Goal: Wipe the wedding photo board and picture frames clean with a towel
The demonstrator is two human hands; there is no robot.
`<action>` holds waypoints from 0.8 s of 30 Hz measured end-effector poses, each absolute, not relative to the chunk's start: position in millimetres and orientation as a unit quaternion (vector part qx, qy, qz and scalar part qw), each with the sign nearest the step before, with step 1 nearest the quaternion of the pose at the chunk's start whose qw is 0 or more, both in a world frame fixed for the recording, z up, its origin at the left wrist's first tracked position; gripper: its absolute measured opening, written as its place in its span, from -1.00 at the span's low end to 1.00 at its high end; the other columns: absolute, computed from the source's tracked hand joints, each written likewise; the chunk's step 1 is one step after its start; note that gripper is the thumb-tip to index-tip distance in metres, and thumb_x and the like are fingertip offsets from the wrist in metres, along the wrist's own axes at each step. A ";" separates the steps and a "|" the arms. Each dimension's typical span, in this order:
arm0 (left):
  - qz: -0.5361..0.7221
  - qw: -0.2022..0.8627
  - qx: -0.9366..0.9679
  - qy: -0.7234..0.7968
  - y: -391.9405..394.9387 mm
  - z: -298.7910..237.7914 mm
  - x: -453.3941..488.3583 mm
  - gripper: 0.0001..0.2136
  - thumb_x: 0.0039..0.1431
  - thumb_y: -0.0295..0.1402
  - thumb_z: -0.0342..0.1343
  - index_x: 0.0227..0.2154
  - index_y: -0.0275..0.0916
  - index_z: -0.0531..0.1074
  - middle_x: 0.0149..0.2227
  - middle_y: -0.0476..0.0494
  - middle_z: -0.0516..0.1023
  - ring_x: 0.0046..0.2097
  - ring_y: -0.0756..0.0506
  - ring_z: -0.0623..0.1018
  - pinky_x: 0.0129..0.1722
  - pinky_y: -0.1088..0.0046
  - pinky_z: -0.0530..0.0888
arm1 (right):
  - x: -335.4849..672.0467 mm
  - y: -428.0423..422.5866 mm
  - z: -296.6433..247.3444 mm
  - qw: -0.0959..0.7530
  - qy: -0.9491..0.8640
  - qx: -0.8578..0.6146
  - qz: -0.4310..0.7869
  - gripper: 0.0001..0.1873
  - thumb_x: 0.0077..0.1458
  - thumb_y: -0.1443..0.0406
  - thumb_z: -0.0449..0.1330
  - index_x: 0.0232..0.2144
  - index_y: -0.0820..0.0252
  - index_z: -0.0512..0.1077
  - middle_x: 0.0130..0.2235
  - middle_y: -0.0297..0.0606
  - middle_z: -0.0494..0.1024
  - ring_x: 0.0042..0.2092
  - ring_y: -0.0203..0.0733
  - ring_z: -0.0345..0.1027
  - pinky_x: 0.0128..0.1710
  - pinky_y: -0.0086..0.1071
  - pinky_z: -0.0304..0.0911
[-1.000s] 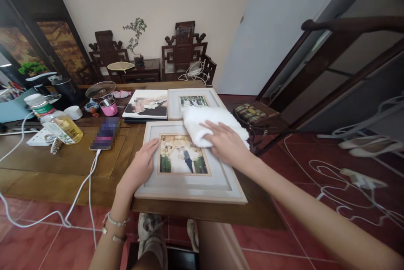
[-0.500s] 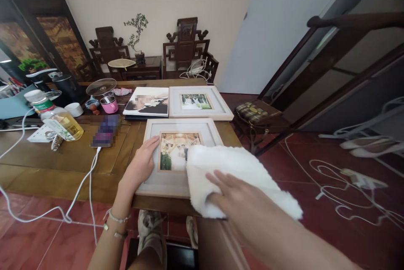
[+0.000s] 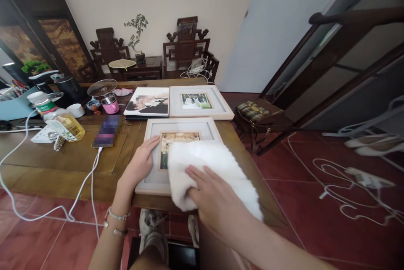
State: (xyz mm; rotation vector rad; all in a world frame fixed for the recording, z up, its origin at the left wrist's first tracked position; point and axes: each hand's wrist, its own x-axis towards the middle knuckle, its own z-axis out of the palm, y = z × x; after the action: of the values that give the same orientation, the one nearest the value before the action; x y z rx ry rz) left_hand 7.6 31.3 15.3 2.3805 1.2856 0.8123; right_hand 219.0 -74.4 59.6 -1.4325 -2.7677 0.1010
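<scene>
A light wood picture frame (image 3: 217,130) lies face up at the table's front edge, a small photo inside its pale mat. My left hand (image 3: 142,161) grips its left side, fingers close together over the border; the thumb is not clearly visible. Under my right hand (image 3: 210,196) is a fluffy white cloth (image 3: 217,156), pressed onto the lower right of the frame. The fingers rest on the cloth, with part of the hand tucked into its fold. Much of the photo and the frame's lower right corner are hidden by the cloth, which drapes past the frame.
Behind stand a second frame (image 3: 225,108) and a photo panel (image 3: 148,97). To the left are a phone (image 3: 107,131) on a white cable, an oil bottle (image 3: 67,125), a pink mug (image 3: 110,105) and a glass lid (image 3: 102,88). A plaid bag (image 3: 252,111) sits right of the table.
My right hand and the white cloth have slid left across the frame, covering more of the photo. My left hand keeps its place on the left side.
</scene>
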 end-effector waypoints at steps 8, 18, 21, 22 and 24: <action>0.276 0.149 0.827 0.468 30.4 12.6 10.9 -0.46 0.07 -0.70 -0.23 0.12 -0.45 0.33 0.20 -0.33 0.34 0.26 -0.14 0.30 0.29 0.18 0.21 | 283.8 -85.8 54.7 0.123 -0.874 -0.463 -0.082 -0.61 -0.31 0.60 -0.01 -0.57 0.18 0.53 -0.07 0.00 0.57 0.00 -0.04 0.45 0.05 -0.19 0.35; 0.283 0.159 0.818 0.475 28.1 16.5 13.0 -0.50 0.09 -0.67 -0.20 0.09 -0.38 0.36 0.18 -0.29 0.38 0.24 -0.12 0.34 0.28 0.20 0.23 | 185.8 -56.6 64.6 0.023 -0.906 -0.420 0.053 -0.66 -0.09 0.52 0.10 -0.26 0.43 0.57 0.12 0.23 0.37 0.18 0.11 0.23 0.21 -0.14 0.12; 0.280 0.172 0.821 0.467 28.2 19.8 11.7 -0.51 0.12 -0.64 -0.20 0.09 -0.32 0.37 0.19 -0.25 0.38 0.24 -0.11 0.34 0.27 0.19 0.24 | 184.7 -58.0 62.5 0.044 -0.902 -0.423 0.067 -0.62 -0.10 0.54 0.07 -0.23 0.42 0.56 0.14 0.19 0.36 0.20 0.06 0.21 0.21 -0.15 0.11; 0.281 0.172 0.822 0.465 28.4 19.5 10.9 -0.50 0.12 -0.65 -0.20 0.09 -0.32 0.36 0.19 -0.25 0.38 0.24 -0.11 0.33 0.28 0.19 0.23 | 191.0 -60.7 60.4 0.055 -0.898 -0.432 0.064 -0.61 -0.12 0.56 0.06 -0.25 0.41 0.57 0.13 0.18 0.38 0.19 0.05 0.23 0.21 -0.15 0.13; 0.285 0.169 0.823 0.461 29.1 17.4 9.3 -0.48 0.11 -0.66 -0.21 0.11 -0.34 0.35 0.20 -0.25 0.37 0.25 -0.11 0.32 0.29 0.20 0.21 | 211.6 -67.6 56.4 0.081 -0.887 -0.452 0.045 -0.60 -0.18 0.58 0.04 -0.33 0.37 0.58 0.10 0.15 0.42 0.16 0.05 0.28 0.19 -0.14 0.17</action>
State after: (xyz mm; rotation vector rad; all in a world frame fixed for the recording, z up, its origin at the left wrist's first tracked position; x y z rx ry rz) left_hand 9.3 29.1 17.4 2.3403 1.3100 0.8090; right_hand 211.6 -67.6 56.4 -1.3510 -2.6520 0.1334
